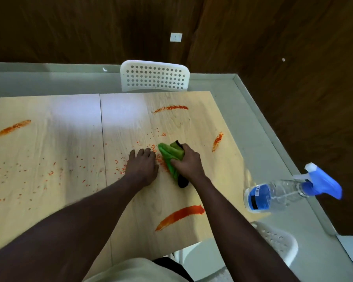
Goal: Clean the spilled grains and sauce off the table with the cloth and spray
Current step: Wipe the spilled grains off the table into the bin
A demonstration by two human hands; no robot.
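Grip status is recorded as follows. The right grip [189, 161] is closed round the green cloth [169, 154], which is folded and pressed onto the tabletop [49, 139] right of centre; a dark part is seen at each end of the cloth, and what it is cannot be told. The left grip [144, 165] is laid flat, palm down, fingers spread wide and holding nothing, just beside the cloth at its 9 o'clock. Orange grains [120, 169] are scattered round both grips, thickest between them, and thinly across the tabletop towards 9 o'clock. Red sauce [180, 216] is smeared in four separate streaks: one at 6 o'clock of the cloth, one at 12 o'clock, one at 2 o'clock and one far off at 9 o'clock. The spray bottle [277, 195], clear with a blue trigger head, is located at the tabletop edge at 4 o'clock, well apart from both grips. A white perforated chair [154, 78] is placed at 12 o'clock; a second chair [277, 241] is seen at 5 o'clock.
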